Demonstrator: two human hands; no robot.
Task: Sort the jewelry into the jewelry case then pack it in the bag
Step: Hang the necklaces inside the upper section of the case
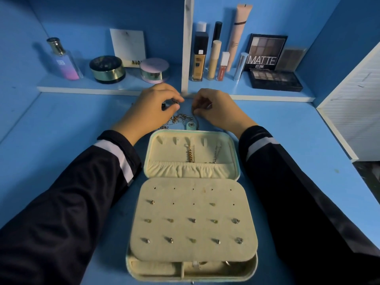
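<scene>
Both hands' fingers (178, 99) pinch what looks like a thin chain (176, 118) behind the open jewelry case (192, 202).

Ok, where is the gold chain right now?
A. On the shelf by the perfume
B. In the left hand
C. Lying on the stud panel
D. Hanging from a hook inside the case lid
D. The gold chain hangs from a hook in the open lid of the case, its lower end reaching the gathered pocket.

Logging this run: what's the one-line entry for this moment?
step: sorting | hands: left and right pinching chain behind case | case: open, studs on panel, two chains in lid | bag: not seen
</scene>
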